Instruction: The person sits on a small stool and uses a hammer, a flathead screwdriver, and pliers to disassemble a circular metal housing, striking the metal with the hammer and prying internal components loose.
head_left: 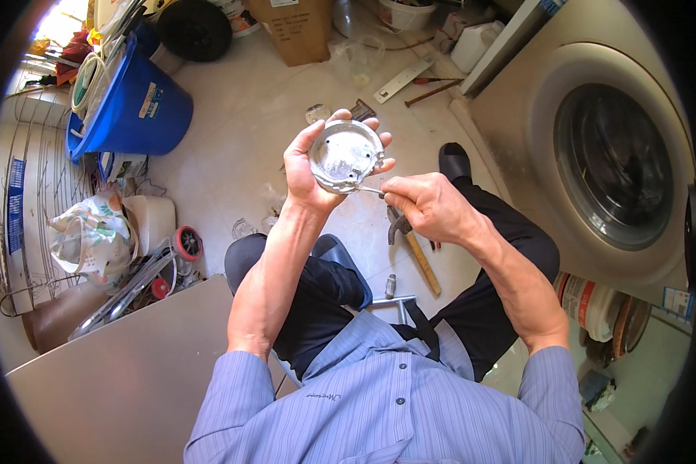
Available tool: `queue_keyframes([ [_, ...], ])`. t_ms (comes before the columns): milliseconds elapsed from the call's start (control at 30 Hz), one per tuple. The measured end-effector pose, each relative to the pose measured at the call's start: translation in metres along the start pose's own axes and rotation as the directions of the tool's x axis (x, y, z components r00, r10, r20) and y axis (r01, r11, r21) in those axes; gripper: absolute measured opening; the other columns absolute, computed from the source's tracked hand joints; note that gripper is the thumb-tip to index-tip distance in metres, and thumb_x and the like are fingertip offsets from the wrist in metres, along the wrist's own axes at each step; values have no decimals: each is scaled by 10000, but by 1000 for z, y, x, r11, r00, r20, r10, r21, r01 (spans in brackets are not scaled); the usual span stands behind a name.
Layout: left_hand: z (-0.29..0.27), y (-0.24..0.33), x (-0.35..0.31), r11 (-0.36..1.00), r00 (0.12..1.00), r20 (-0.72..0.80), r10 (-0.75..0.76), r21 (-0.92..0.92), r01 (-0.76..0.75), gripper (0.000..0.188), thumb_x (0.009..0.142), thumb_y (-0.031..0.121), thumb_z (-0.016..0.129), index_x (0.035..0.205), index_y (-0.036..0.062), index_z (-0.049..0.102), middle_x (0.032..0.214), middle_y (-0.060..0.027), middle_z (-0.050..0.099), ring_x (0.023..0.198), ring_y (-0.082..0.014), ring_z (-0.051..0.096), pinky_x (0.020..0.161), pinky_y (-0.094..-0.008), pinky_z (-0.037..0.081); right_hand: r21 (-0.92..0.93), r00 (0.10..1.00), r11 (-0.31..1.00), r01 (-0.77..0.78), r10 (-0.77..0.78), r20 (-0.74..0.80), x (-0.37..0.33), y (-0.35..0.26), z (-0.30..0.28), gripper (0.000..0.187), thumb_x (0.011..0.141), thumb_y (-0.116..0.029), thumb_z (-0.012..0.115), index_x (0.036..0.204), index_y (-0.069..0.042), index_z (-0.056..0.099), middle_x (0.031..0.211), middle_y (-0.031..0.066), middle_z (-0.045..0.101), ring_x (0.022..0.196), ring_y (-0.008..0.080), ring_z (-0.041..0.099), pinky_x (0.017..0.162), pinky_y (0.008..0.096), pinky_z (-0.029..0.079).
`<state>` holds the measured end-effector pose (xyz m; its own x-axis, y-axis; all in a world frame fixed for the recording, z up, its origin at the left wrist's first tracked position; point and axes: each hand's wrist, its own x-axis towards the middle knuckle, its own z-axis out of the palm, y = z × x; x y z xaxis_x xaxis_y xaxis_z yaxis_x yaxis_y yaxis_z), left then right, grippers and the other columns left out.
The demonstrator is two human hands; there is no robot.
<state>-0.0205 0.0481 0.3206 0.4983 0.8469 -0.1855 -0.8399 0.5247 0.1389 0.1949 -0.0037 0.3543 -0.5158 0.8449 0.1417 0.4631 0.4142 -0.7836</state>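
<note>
On the palm of my left hand (305, 172) lies a round, shallow silver metal part (339, 157) with a raised rim and a few small holes. The fingers and thumb of that hand curl around its edge. My right hand (433, 207) is closed on a thin metal rod-like tool (370, 190). The tool's far end meets the lower right rim of the metal part, and the rest of it is hidden in my fist. Below my right hand, a hammer (419, 259) with a wooden handle lies on the floor.
A front-loading washing machine (568, 151) stands at the right. To the left are a blue bucket (151, 108) and a folded cart with red wheels (187, 243). A cardboard box (298, 31) is at the back. A metal plate (404, 79) and a small metal socket (390, 286) lie on the floor.
</note>
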Motion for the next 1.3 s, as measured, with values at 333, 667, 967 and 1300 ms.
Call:
queue_keyframes([
  [333, -3, -4, -3, 995, 999, -9, 52, -84, -53, 419, 1001, 350, 447, 1251, 61, 618, 1393, -306, 542, 1308, -562, 477, 1021, -792, 393, 177, 989, 973, -150, 146, 36, -1, 6, 8, 138, 930, -140, 680, 1002, -29, 717, 816, 193, 697, 753, 364, 684, 677, 420, 537],
  [667, -4, -3, -3, 994, 988, -118, 95, 69, -88, 410, 1006, 336, 434, 1271, 64, 590, 1369, -302, 561, 1273, -550, 520, 989, -778, 435, 57, 993, 994, -93, 88, 81, 3, 3, 3, 133, 936, -141, 667, 1026, -51, 708, 830, 207, 695, 804, 398, 678, 705, 459, 534],
  [967, -7, -3, -2, 998, 997, -26, 68, 1, -68, 401, 995, 340, 460, 1239, 60, 613, 1390, -290, 546, 1302, -545, 498, 1019, -781, 406, 17, 998, 998, 63, -63, -23, -2, 18, 13, 139, 929, -78, 679, 1049, -12, 704, 850, 201, 700, 722, 361, 675, 670, 392, 539],
  [1300, -5, -6, -3, 980, 975, -165, 150, -106, -169, 389, 982, 313, 445, 1218, 52, 611, 1387, -286, 552, 1325, -536, 482, 1045, -763, 399, 188, 989, 975, -117, 131, -62, 0, 7, 25, 126, 928, -141, 687, 1011, -47, 700, 842, 206, 683, 762, 374, 680, 671, 434, 544],
])
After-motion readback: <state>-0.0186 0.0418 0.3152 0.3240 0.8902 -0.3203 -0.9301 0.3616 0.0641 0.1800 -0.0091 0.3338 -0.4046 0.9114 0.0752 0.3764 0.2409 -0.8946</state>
